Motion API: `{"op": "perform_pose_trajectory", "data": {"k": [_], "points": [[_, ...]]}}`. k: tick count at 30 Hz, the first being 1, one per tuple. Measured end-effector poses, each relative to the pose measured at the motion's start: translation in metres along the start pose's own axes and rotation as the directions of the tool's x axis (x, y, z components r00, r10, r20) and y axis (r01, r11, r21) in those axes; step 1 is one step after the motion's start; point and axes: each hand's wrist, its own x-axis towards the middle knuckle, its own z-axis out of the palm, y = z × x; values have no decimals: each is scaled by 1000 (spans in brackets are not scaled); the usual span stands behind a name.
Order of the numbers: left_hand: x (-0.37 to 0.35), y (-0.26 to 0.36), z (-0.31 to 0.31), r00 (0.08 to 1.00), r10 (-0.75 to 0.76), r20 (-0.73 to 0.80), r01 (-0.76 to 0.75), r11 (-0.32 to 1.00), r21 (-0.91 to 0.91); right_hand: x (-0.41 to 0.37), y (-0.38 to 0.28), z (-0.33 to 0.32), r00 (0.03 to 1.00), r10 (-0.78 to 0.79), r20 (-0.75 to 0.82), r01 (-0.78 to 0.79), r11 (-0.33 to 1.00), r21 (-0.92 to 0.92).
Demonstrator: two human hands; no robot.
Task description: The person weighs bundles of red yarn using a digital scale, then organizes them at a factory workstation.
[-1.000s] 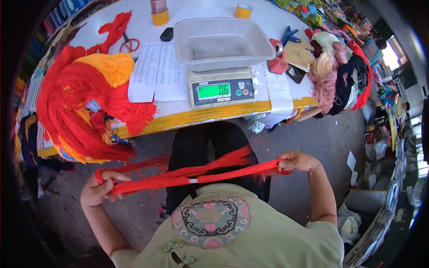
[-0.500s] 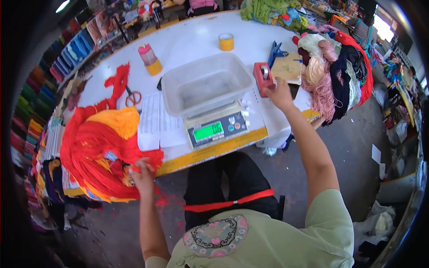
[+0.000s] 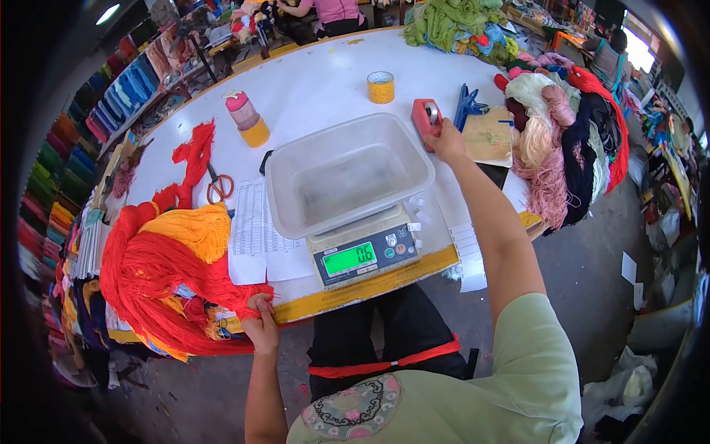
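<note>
My left hand (image 3: 260, 325) is closed on the end of a red yarn bundle (image 3: 244, 296) at the table's near edge. That bundle hangs from a large heap of red yarn (image 3: 140, 259), with orange yarn (image 3: 196, 231) on top. To the right, the fingers of my right hand (image 3: 448, 143) close round the near end of a red tape dispenser (image 3: 427, 122). Between my hands stands a digital scale (image 3: 362, 255) reading 0.6, bearing a translucent plastic tray (image 3: 347, 174). A red yarn strip (image 3: 384, 366) with a pale tie lies across my lap.
Printed sheets (image 3: 255, 233) and orange-handled scissors (image 3: 220, 185) lie left of the scale. A pink-topped bottle (image 3: 242, 115), a tape roll (image 3: 381, 87), a blue clip (image 3: 467, 107) and a brown pad (image 3: 488, 137) stand farther back. Mixed yarn skeins (image 3: 562, 137) fill the right end. Another person (image 3: 336, 15) sits opposite.
My left hand has shifted right along the table edge with the red yarn end. My right hand has closed in on the tape dispenser, which has moved back and left. The view has shifted.
</note>
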Motion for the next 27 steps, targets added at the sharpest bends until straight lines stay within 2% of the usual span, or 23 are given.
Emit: {"op": "perform_pose_trajectory", "data": {"k": [3,4,7,10,13,15,16,17,19,20,21,22,23,24,25,26,27], "points": [[1,-1,0,999,-33,-3,33,998,-47,-4,-10,-20,995,-45,-90,53,994,91],[0,-1,-1,1000,-24,-5,24,998,-55,-14,-17,-33,992,-51,-115,70,983,171],[0,-6,0,1000,-13,-11,12,996,-85,-54,-23,-75,995,-102,4,99,976,193],[-3,-16,0,998,-64,5,64,986,-152,-107,-6,-87,992,-116,57,105,980,170],[-1,-8,-1,1000,-17,-18,14,990,-140,-137,9,-76,991,-95,97,95,995,10],[-2,-11,-4,1000,-10,-8,8,991,-134,-139,20,-63,989,-108,103,100,992,80],[-3,-14,-7,999,-50,18,51,993,-109,-137,17,-63,989,-100,113,87,990,112],[-1,-6,-10,1000,-3,17,5,996,-89,-136,13,-62,987,-95,131,76,986,145],[-2,-9,-18,993,-106,52,117,941,-318,-145,8,-61,980,-191,-58,197,971,133],[-7,6,-32,941,-291,174,336,729,-596,-149,9,-63,958,-242,-153,262,957,125],[-15,16,-41,966,-214,145,258,777,-574,-156,18,-63,894,-325,-307,353,935,39],[-22,36,-51,977,-140,162,213,717,-663,-185,-31,-78,879,-214,-427,329,919,216],[-31,50,-61,974,-97,203,210,715,-667,-214,-62,-90,899,-169,-405,299,912,282],[-38,63,-65,964,-72,255,232,695,-680,-239,-87,-87,944,-131,-303,277,816,508],[-36,74,-66,957,107,268,91,771,-630,-270,-116,-86,991,-128,-48,127,730,671],[-33,82,-66,923,255,287,-51,823,-566,-299,-147,-88,919,-265,293,-56,647,760],[-30,93,-59,888,397,231,-282,868,-410,-320,-181,-91,685,-403,607,-188,707,682]]}}
